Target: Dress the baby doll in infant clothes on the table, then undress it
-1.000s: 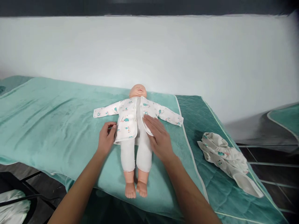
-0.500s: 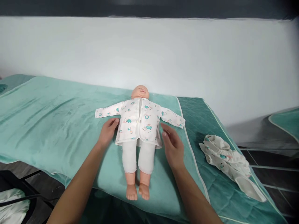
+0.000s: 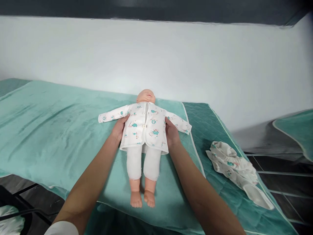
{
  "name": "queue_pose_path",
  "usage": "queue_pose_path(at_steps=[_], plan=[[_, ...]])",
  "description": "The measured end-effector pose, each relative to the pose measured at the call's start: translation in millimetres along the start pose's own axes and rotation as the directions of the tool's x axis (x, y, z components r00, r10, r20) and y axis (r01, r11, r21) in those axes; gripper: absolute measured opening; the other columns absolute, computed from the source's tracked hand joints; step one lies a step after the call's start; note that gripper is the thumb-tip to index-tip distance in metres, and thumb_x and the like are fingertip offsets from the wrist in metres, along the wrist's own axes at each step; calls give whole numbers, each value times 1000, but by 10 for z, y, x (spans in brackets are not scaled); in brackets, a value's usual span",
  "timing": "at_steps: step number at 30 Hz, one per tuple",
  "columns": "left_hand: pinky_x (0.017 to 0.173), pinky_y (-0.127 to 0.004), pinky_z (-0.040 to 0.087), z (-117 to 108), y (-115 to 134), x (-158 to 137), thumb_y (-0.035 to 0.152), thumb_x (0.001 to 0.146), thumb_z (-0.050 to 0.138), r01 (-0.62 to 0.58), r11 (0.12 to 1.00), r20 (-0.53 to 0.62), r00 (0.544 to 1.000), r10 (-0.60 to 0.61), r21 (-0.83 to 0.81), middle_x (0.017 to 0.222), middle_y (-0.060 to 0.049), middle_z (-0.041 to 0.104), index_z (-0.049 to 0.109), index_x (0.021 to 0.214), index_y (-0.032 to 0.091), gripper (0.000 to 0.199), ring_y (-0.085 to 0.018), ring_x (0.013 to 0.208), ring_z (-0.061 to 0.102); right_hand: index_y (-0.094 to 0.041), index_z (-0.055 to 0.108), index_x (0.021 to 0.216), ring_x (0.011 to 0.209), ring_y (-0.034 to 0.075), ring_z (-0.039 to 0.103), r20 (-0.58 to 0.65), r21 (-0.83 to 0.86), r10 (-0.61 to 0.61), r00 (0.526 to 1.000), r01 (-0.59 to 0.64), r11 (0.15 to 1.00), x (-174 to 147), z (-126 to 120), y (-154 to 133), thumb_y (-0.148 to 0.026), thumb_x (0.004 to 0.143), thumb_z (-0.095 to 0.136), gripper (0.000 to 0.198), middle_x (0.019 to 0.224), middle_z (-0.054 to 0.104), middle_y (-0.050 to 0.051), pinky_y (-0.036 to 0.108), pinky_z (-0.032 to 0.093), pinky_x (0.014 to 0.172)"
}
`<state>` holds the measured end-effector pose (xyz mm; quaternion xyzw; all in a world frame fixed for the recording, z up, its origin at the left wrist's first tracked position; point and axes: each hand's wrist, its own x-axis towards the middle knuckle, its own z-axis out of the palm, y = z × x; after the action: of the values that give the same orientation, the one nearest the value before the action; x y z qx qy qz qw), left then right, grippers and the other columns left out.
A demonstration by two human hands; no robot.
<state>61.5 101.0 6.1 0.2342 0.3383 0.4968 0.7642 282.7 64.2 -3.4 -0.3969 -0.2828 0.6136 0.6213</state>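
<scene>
Baby doll (image 3: 151, 161) mid-frame, patterned white jacket (image 3: 153, 127), bare feet (image 3: 136, 199), gripped at the sides by both hands (image 3: 172, 131); loads of green sheet (image 3: 53, 130) frame-left, edge just below the feet.

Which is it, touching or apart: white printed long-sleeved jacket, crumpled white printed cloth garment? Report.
Apart: the head view shows dark-green quilted fabric between the jacket and the crumpled garment.

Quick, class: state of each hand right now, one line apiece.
Left hand: thumb on the patterned jacket; fingers largely hidden, grip cannot be told.
Right hand: against the jacket's other side; grip cannot be told either.
</scene>
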Motion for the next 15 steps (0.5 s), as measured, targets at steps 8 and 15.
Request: queue_pose_path(at_steps=[8, 15], plan=[[99, -43, 58, 68, 95, 277, 31, 91, 65, -21, 998, -4, 1000, 21, -62, 100, -10, 78, 70, 108, 13, 25, -28, 106, 73, -22, 67, 104, 111, 30, 71, -12, -6, -51, 999, 51, 999, 367, -207, -34, -55, 93, 50, 39, 99, 79, 8, 55, 57, 99], [99, -45, 60, -265, 490, 391, 38, 98, 58, -309, 930, -214, 940, 266, -197, 113, -12, 75, 62, 114, 18, 26, -25, 112, 71, -22, 65, 101, 116, 23, 69, -204, 208, -135, 970, 177, 962, 546, -649, -267, -34, 100, 41, 27, 104, 77, 8, 53, 56, 101]])
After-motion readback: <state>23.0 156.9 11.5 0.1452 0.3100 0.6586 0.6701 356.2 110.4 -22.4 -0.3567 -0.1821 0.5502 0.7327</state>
